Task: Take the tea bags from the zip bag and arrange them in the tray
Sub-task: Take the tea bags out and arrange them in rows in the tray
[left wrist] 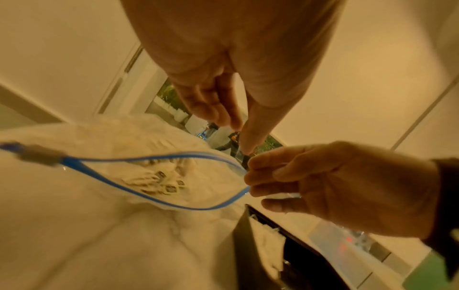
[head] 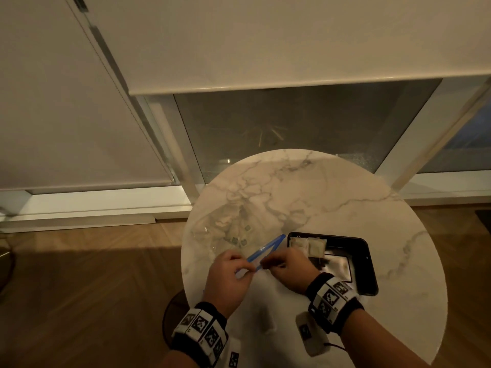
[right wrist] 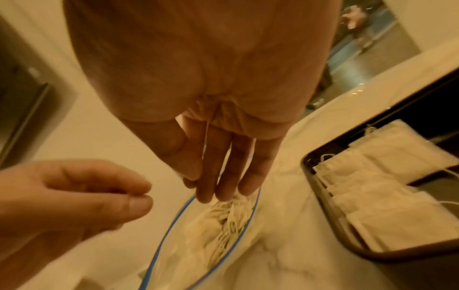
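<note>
Both hands hold the zip bag (head: pixel 233 243) open at the table's near edge, the left hand (head: pixel 228 277) pinching its blue rim. The right hand (head: pixel 288 268), nearer the tray (head: pixel 369 266), dips straight fingers (right wrist: pixel 223 176) into the mouth; the tea bags (right wrist: pixel 223 221) lie just beyond them, deeper inside.

Both hands are hovering over the table (head: pixel 332 187); left hand (head: pixel 228 277) is pinching thumb to forefinger, right hand (head: pixel 288 269) is reaching fingers downward.

Your right hand (right wrist: pixel 213 153) points its straight fingers (right wrist: pixel 224 176) down into the open blue-edged mouth of the zip bag (right wrist: pixel 198 245), above the tea bags (right wrist: pixel 223 221) inside. Your left hand (right wrist: pixel 69 198) pinches thumb to forefinger at left. Flat tea bags lie in the dark tray (right wrist: pixel 323 198) at right.
</note>
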The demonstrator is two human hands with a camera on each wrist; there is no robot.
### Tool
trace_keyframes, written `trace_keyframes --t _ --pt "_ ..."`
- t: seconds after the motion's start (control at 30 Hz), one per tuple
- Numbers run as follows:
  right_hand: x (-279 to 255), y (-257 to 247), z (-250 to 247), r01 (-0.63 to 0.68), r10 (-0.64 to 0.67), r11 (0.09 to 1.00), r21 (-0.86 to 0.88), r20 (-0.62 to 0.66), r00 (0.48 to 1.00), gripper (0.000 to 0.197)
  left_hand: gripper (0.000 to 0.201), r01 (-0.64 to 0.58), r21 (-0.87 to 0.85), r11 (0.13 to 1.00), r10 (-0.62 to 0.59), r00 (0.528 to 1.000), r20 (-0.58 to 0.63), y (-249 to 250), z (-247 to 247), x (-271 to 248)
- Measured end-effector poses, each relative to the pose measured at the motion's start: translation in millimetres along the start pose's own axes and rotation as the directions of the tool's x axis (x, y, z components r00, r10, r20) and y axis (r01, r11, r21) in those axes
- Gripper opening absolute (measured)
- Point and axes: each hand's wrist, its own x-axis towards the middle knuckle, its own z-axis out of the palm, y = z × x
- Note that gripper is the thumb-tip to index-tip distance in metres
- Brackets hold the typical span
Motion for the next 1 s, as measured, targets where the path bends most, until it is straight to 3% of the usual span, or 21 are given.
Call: trace_keyframes --t 0.07,0.13,0.2,0.3,0.43,0.6,0.77,0.9,1.0 --pt "0.5 -11.8 16.7 0.035 -0.027 0.987 -0.159 0.053 0.998 0.036 0.007 -0.049 0.220 0.974 0.027 0.994 0.103 -13.3 -10.6 -7.2" --pt "4.0 -18.1 32.7 0.069 -0.047 0.952 -0.297 0.080 0.996 0.038 0.017 -0.055 0.414 0.909 -0.065 0.961 0.270 -21.0 -16.4 -13.3" --pt "9.8 -21.7 47.5 0.120 -0.081 0.888 -0.444 0.106 0.991 0.040 0.029 -0.033 0.509 0.860 -0.168 0.924 0.345 -28.7 -22.2 -15.5" --pt "15.9 -29.9 64.8 0.191 -0.124 0.737 -0.648 0.148 0.981 0.041 0.047 0.026 0.538 0.842 -0.269 0.886 0.377 -39.5 -28.7 -14.2" --pt "22.6 -44.0 77.1 0.134 -0.035 0.698 -0.703 0.153 0.988 0.041 0.054 0.072 0.465 0.882 -0.224 0.934 0.279 -47.8 -45.0 -8.2" --pt "34.8 -67.8 87.8 0.007 0.063 0.876 -0.482 0.127 0.990 0.033 0.056 -0.006 0.282 0.959 -0.030 0.992 0.121 -52.8 -70.8 -1.9" --pt "56.6 -86.3 101.3 -0.183 0.179 0.964 -0.191 -0.036 0.983 0.031 0.058 -0.066 0.158 0.985 0.058 0.997 0.053 -55.6 -82.6 -8.8" --pt "71.6 -101.3 102.4 -0.312 0.328 0.939 0.142 -0.109 0.938 0.031 0.068 0.004 0.093 0.996 -0.017 0.991 0.131 -66.3 -81.3 -15.9" --pt "72.4 -114.0 94.9 -0.418 0.420 0.884 0.211 0.038 0.907 0.041 0.078 -0.056 0.057 0.997 0.044 0.980 0.192 -66.8 -80.0 -22.1"
